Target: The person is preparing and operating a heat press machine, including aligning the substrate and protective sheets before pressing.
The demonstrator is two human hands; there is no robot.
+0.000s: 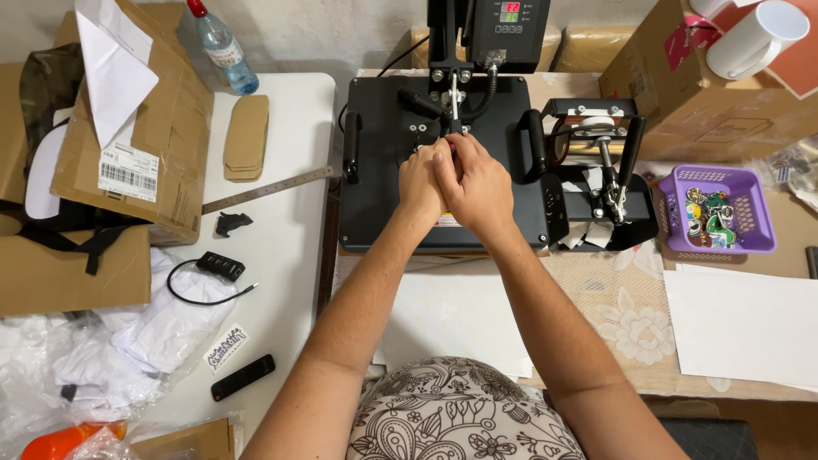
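Black flat-plate heat press [383, 179] sits dead centre at the far side of the work surface, its upper plate lying level, and both hands are on top of it. Left hand [423, 183] and right hand [475, 189] are pushed up against each other over the middle of the plate, the right partly overlapping the left, fingers curled and bunched at the base of the press's upright black lever arm [454, 94]; whatever the fingertips are pinching there is hidden, so I cannot tell what they grip. Just right of the plate stands a smaller black mug-press attachment [596, 170], and beyond that a purple plastic basket [760, 204] full of small colourful pieces. Off to the left, on the white table [294, 264], a metal ruler [268, 189] lies at a slant, with a stack of brown cardboard cut-outs [247, 136] above it and a clear plastic bottle with a red cap [220, 47] near the wall. White paper sheets [741, 324] rest at lower right.
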